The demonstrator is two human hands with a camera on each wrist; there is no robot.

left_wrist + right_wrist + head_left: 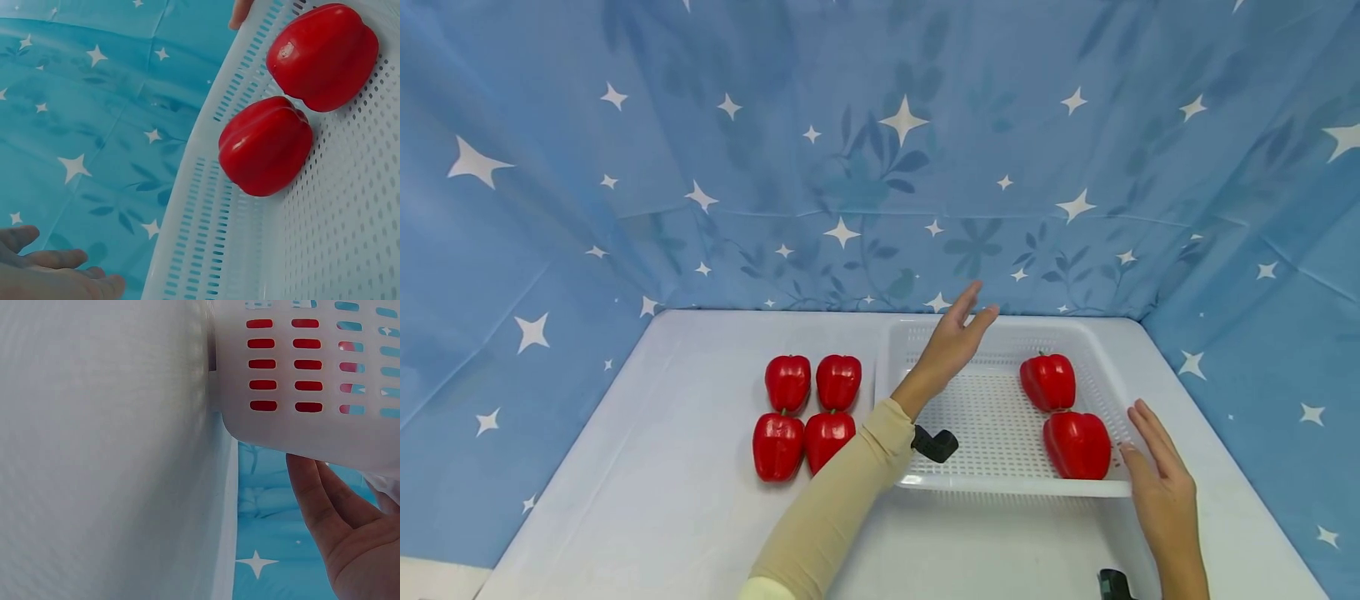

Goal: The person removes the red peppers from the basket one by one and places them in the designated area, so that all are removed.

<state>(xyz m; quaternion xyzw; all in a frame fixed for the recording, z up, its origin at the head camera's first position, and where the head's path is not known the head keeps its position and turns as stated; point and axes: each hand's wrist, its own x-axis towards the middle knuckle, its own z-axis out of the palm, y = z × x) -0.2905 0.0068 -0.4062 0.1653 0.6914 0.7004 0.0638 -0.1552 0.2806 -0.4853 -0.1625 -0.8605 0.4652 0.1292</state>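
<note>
A white perforated plastic basket (992,481) sits on the white table with two red bell peppers inside, one pepper (1048,382) behind the other pepper (1077,446), near its right wall. My left hand (953,343) is raised over the basket's back left part, fingers extended and holding nothing. In the left wrist view, that hand (56,269) shows at the lower left, apart from the basket wall. At the basket's front right corner is my right hand (1167,487), fingers fairly straight along the outside. The right wrist view shows its fingertips (303,464) at the basket's rim.
Several more red bell peppers (787,383) stand in a cluster on the table, left of the basket; my left sleeve (842,492) partly covers one. Blue star-patterned cloth (850,150) hangs behind and beside the white table (647,467).
</note>
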